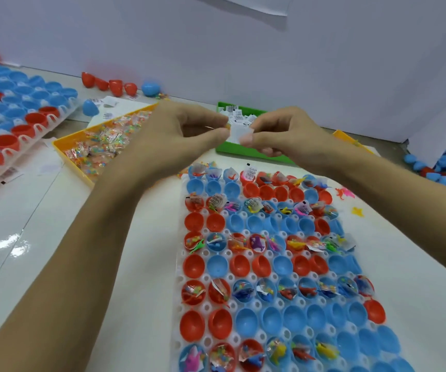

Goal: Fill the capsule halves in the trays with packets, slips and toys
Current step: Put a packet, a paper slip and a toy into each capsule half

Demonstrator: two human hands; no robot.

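While both our hands hover over the green bin [243, 153], our left hand [189, 130] and right hand [278, 132] pinch one white slip [234, 135] between fingertips, probably peeling it from its stack. It sits above the tray [179, 312], just beyond the far row of capsule halves [270, 264].

White wall [243, 49] behind glossy white table [55, 237]

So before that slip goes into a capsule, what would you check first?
1. Small white paper slip held by both the left hand and right hand: ok.
2. Only one slip pinched: cannot tell.
3. Green plastic bin still stocked with slips: ok.
4. White plastic tray of red and blue capsule halves lies below the hands: ok.
5. Far-row halves with toys but no slip remain: ok.
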